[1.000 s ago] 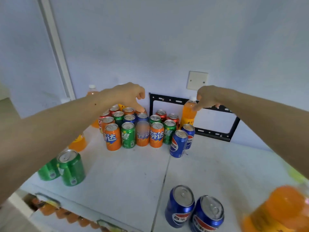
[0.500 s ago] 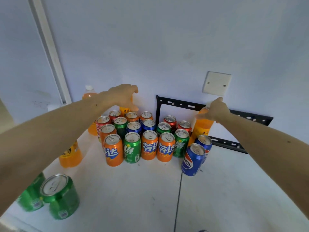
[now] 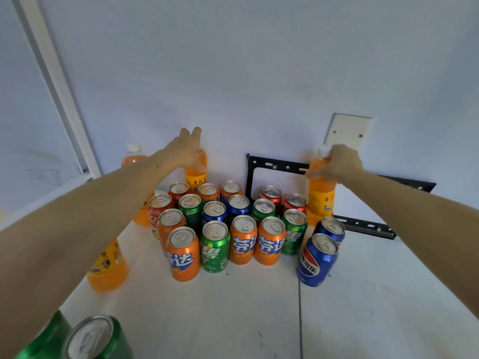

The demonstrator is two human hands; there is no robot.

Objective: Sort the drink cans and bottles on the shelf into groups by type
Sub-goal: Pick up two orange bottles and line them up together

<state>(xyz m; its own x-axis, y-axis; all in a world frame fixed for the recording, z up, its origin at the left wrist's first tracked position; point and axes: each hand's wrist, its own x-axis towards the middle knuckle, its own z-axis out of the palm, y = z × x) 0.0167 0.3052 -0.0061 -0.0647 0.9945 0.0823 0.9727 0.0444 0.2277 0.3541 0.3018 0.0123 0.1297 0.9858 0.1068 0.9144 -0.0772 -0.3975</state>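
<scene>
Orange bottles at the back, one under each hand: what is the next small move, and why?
Probably lift the right bottle straight up. The right hand already grips its neck, and cans crowd its base, so sliding it could topple them. The left hand reaches the other bottle with fingers outstretched, so it likely needs to close first.

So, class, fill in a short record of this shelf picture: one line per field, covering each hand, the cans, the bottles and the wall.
left hand: fingers straight, reaching at the top of the back orange bottle
right hand: grips the neck of the orange bottle on the right
can cluster: upright, mixed orange, green, blue and red
blue cans: two, at the cluster's right
near left: green can
other bottles: two orange, partly behind the left arm
wall: black bracket, white plate
</scene>
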